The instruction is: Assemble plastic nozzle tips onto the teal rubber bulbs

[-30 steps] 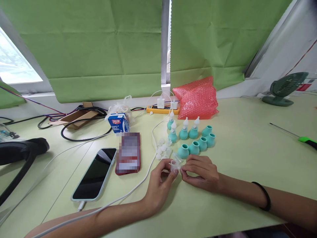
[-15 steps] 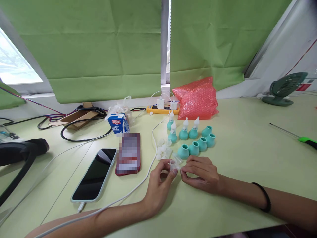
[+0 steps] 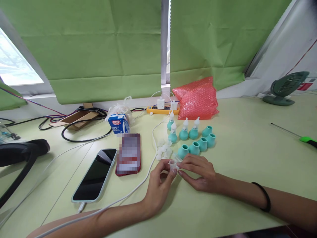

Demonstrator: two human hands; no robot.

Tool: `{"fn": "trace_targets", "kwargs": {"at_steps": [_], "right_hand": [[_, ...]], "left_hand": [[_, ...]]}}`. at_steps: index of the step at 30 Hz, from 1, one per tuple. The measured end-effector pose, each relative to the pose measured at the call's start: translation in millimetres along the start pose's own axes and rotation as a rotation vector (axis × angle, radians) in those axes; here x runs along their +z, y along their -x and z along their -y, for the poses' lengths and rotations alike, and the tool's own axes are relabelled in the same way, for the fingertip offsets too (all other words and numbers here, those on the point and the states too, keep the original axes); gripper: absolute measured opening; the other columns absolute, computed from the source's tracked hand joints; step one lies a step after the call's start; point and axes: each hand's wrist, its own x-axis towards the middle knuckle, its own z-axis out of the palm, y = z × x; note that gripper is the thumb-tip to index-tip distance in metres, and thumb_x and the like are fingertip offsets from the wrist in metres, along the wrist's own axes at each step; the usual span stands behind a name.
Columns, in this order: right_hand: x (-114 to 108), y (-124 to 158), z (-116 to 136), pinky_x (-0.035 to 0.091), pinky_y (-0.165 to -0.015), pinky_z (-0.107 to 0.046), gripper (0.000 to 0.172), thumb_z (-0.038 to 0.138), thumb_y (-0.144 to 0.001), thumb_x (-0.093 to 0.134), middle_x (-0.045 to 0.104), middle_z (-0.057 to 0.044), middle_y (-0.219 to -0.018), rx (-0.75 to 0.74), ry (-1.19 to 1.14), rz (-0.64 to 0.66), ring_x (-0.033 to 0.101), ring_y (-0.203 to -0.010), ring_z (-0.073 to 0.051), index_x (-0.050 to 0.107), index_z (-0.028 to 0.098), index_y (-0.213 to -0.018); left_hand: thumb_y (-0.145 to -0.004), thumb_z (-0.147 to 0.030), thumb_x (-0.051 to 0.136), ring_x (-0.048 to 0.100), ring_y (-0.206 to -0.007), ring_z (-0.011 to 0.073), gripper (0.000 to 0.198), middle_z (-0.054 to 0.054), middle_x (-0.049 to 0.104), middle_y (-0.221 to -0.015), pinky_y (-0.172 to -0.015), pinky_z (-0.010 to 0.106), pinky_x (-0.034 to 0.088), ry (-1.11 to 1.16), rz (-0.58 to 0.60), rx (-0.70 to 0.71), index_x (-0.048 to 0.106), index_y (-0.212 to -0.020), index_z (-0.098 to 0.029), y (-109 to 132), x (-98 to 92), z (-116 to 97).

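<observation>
A small translucent plastic cup-shaped part [image 3: 172, 164] stands upright in the pinch of my left hand [image 3: 158, 188], its round mouth facing up. From the right, the fingertips and thumb of my right hand [image 3: 200, 173] close in on the side of this same part; a tiny piece between them cannot be made out. Just beyond my fingers lie more clear plastic pieces [image 3: 167, 152] and a cluster of small white caps [image 3: 159, 152]. Open-necked teal rubber bulbs [image 3: 183, 151] stand in rows behind my right hand. Several teal bulbs with clear nozzles [image 3: 183, 133] stand farther back.
A white cable [image 3: 141, 183] crosses my left forearm. Left of it are a black-screened phone [image 3: 95, 177], a red-cased phone [image 3: 128, 155] and a blue milk carton [image 3: 119, 123]. Red bubble wrap [image 3: 198, 100] and a yellow power strip [image 3: 153, 110] sit behind; a screwdriver [image 3: 288, 130] lies right.
My right fingertips have moved slightly left, onto the side of the clear part, and the gap between forefinger and thumb has widened. My left hand keeps its hold in place.
</observation>
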Motion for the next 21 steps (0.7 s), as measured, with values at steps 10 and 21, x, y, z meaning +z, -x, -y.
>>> {"fn": "trace_targets", "kwargs": {"at_steps": [10, 21], "right_hand": [[1.8, -2.3, 0.5, 0.047, -0.054, -0.023, 0.023, 0.003, -0.064, 0.060, 0.057, -0.001, -0.060, -0.008, -0.018, -0.035, 0.050, -0.057, -0.010, 0.056, 0.016, -0.083], [-2.1, -2.6, 2.5, 0.044, -0.053, -0.022, 0.013, 0.007, -0.070, 0.054, 0.054, 0.000, -0.062, 0.158, -0.109, 0.087, 0.051, -0.059, -0.010, 0.052, 0.017, -0.078]], "left_hand": [[-0.077, -0.032, 0.049, 0.047, -0.074, 0.0134, 0.022, 0.003, 0.051, -0.078, -0.068, 0.026, 0.039, 0.073, -0.011, -0.017, 0.048, -0.092, -0.016, -0.9, -0.3, 3.1], [-0.078, -0.032, 0.047, 0.047, -0.075, 0.0134, 0.019, 0.003, 0.051, -0.080, -0.067, 0.025, 0.039, 0.066, -0.010, -0.004, 0.048, -0.091, -0.017, -1.5, 0.2, 4.0]]}}
